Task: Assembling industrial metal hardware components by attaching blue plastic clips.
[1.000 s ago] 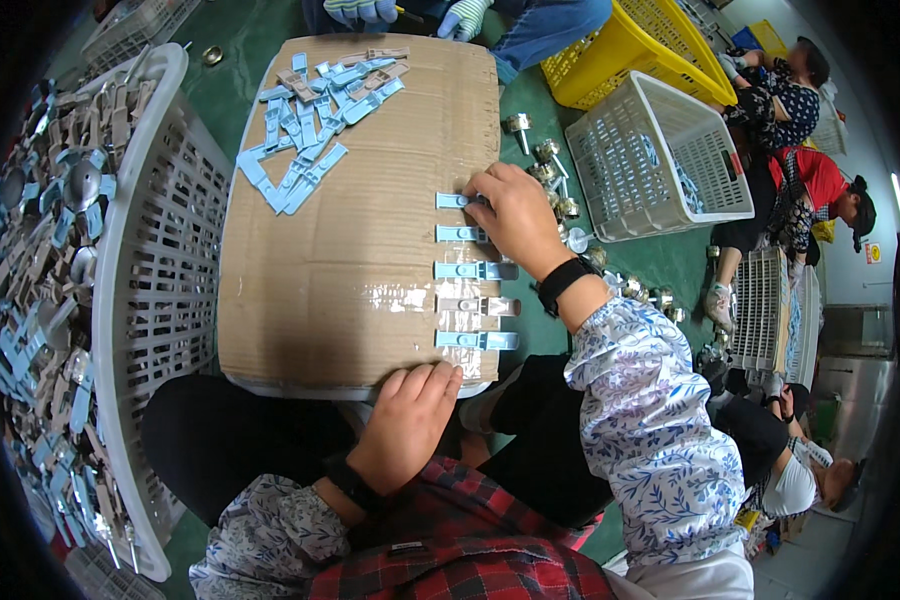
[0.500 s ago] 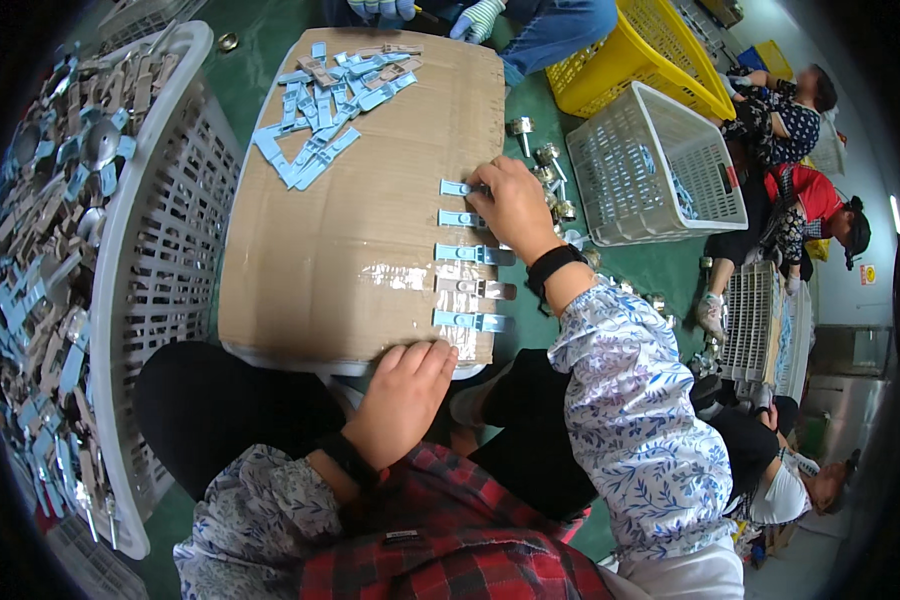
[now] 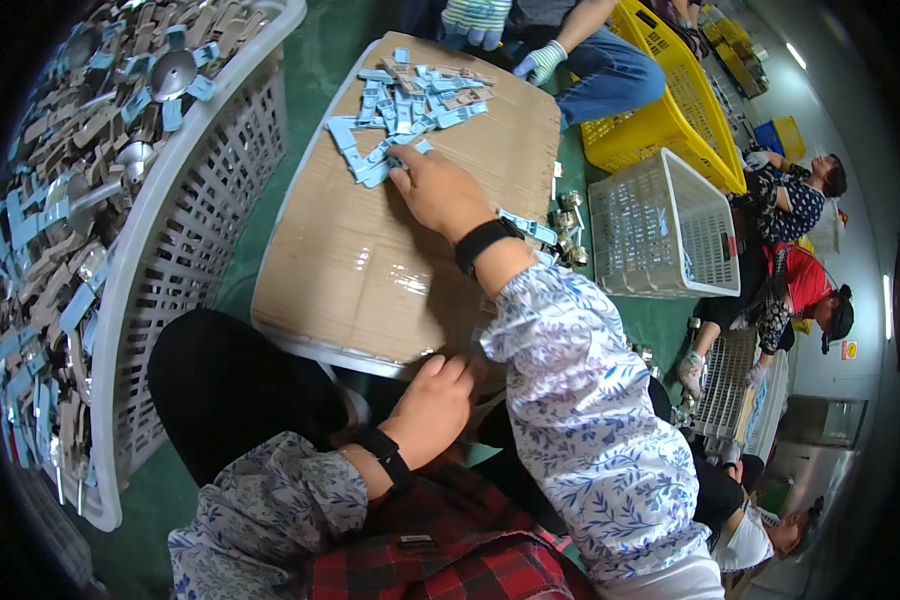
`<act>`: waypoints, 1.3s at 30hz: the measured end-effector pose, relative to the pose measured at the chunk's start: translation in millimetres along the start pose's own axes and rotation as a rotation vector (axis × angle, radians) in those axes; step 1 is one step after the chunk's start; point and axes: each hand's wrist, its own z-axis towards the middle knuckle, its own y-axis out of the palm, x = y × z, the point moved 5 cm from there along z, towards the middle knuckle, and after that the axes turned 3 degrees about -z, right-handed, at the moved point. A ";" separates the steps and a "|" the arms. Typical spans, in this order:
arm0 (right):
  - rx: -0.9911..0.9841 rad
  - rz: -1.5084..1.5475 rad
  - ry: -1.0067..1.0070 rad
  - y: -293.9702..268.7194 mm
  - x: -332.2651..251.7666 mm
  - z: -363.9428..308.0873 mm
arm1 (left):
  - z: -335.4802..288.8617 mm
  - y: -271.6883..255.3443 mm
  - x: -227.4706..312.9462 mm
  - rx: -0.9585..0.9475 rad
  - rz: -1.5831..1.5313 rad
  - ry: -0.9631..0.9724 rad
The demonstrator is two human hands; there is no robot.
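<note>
A cardboard sheet (image 3: 340, 270) lies before me, with a loose pile of light-blue plastic clips (image 3: 402, 105) and a few grey-beige ones at its far left. My right hand (image 3: 440, 190) reaches into the near side of this pile, index finger and thumb apart and touching the clips. Past my right forearm shows one blue clip (image 3: 530, 228) at the board's right edge; my arm and sleeve hide the rest of that edge. My left hand (image 3: 432, 405) rests at the near edge of the cardboard, fingers loosely bent and holding nothing I can see.
A white basket (image 3: 195, 190) heaped with clips and metal parts stands at left. Metal pieces (image 3: 570, 225) lie on the green floor right of the board, near a white crate (image 3: 660, 225) and a yellow crate (image 3: 660, 100). Opposite sits a person with gloved hands (image 3: 543, 62); others sit at right.
My right hand has left the row of clips along the right edge and moved far left to the pile. The view has turned, and my left hand's fingers are more bent.
</note>
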 end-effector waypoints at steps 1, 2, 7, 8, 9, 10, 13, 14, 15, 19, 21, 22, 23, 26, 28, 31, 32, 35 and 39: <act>-0.008 0.004 -0.013 -0.3 -6.4 2.9 | -0.1 -1.0 -0.1 0.031 -0.004 -0.013; 0.003 -0.037 0.031 -4.1 -6.7 3.5 | -0.6 -2.1 -0.7 0.064 -0.009 -0.025; 0.108 -0.142 -0.136 -15.3 11.2 -30.9 | 3.7 -5.2 1.7 -0.158 0.005 -0.008; 0.098 -0.155 -0.163 -14.3 12.0 -37.9 | 2.5 -4.4 0.5 -0.089 0.032 -0.014; 0.089 -0.171 -0.182 -17.0 10.5 -44.8 | 1.2 -4.7 0.1 -0.021 0.058 -0.013; 0.088 -0.179 -0.178 -21.6 11.5 -50.2 | 0.9 -2.5 0.2 -0.017 0.052 -0.007; 0.152 -0.021 -0.202 -46.9 12.4 -61.2 | -1.4 -2.6 -2.0 0.063 0.013 -0.042; 0.166 0.032 -0.185 -56.7 17.8 -62.6 | -4.1 -1.9 -3.0 0.057 0.017 -0.047; 0.186 0.069 -0.161 -72.6 29.4 -65.7 | -2.1 -1.7 -2.3 0.035 0.014 -0.042; 0.184 0.035 -0.007 -99.5 96.5 -77.9 | 1.5 -4.2 -2.0 -0.005 -0.003 -0.027; 0.238 0.068 0.132 -100.4 130.7 -87.1 | 3.4 -6.9 -0.9 -0.006 -0.032 -0.014; 0.250 0.072 0.146 -97.7 140.9 -88.2 | 4.3 -7.4 -0.2 -0.016 -0.027 0.001; 0.253 0.066 0.115 -93.3 148.5 -87.2 | 5.5 -7.8 -0.7 -0.025 -0.047 -0.005; 0.248 0.061 0.075 -80.7 156.6 -81.7 | 8.4 -10.2 0.1 -0.049 -0.065 0.017; 0.231 -0.001 0.042 -79.2 152.7 -77.0 | 8.2 -11.0 0.3 -0.043 -0.072 0.011; 0.261 0.005 0.017 -78.5 147.5 -70.6 | 8.8 -14.2 -1.4 -0.058 -0.089 0.013; 0.264 0.009 0.022 -75.5 148.2 -68.7 | 8.9 -14.2 -1.9 -0.064 -0.087 0.016; 0.249 -0.013 0.028 -71.2 151.9 -67.3 | 10.6 -15.6 -1.5 -0.049 -0.100 0.034; 0.254 -0.043 -0.008 -67.7 149.1 -65.5 | 10.1 -14.9 -2.1 -0.060 -0.101 0.023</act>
